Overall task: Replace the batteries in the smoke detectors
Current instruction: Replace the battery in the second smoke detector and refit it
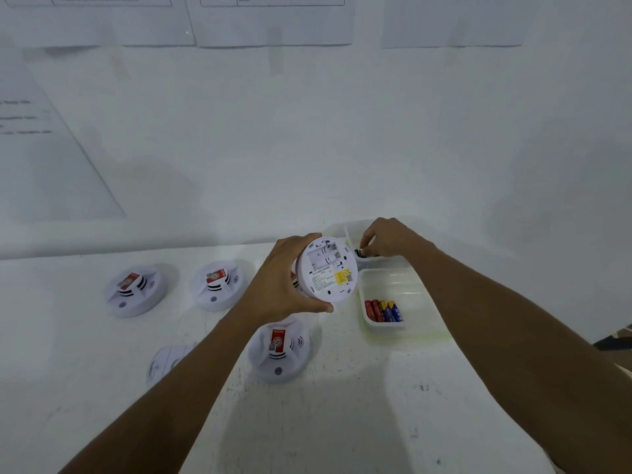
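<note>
The upturned smoke detector [328,265] is smooth white plastic with a faint sheen. Its back carries a printed label [319,281] and a yellow sticker [343,277]. The other detectors [278,350] are the same white plastic, with red labels. The tray [422,331] is translucent, glossy plastic, and the batteries [383,311] in it have shiny red and blue-yellow wraps. The counter [342,412] is matt white, scuffed and speckled. Paper sheets [273,25] hang on the matt wall [342,148].

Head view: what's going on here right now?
The left hand holds a smoke detector back-up, its battery bay open and seemingly empty. The right hand reaches into the far tray, pinching a small dark item, likely a battery. The near tray holds red and blue batteries. Three more detectors sit on the table.
</note>
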